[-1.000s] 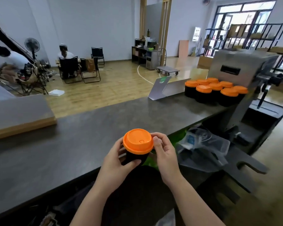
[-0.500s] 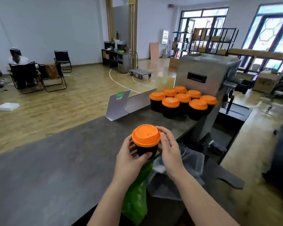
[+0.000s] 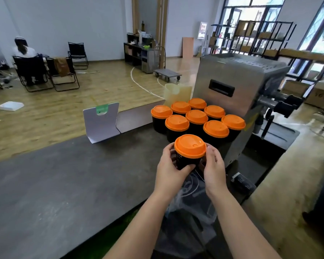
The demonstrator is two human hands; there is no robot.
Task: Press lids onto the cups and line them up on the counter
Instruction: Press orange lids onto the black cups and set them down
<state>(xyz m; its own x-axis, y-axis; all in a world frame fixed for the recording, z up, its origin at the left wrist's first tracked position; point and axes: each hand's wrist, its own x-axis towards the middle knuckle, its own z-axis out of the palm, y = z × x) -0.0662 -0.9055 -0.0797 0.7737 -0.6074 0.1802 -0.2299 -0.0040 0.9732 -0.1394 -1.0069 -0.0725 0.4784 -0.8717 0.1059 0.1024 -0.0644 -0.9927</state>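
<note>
A black cup (image 3: pixel 185 161) with an orange lid (image 3: pixel 190 146) on top is held upright between both hands above the counter's near edge. My left hand (image 3: pixel 171 166) wraps its left side and my right hand (image 3: pixel 212 168) cups its right side. Just beyond it, several black cups with orange lids (image 3: pixel 197 118) stand grouped in rows on the dark grey counter (image 3: pixel 64 184), beside a steel machine. The held cup is close to the nearest row, apart from it.
A steel machine (image 3: pixel 238 94) stands right of the cup group. A white folded card stand (image 3: pixel 101 124) sits left of the cups. Clear plastic bags (image 3: pixel 191 212) lie below my hands. A person sits on a chair far left across the wooden floor.
Both hands have carried the lidded cup forward and to the right, toward the group of lidded cups. The view has turned right, and the group now lies directly ahead.
</note>
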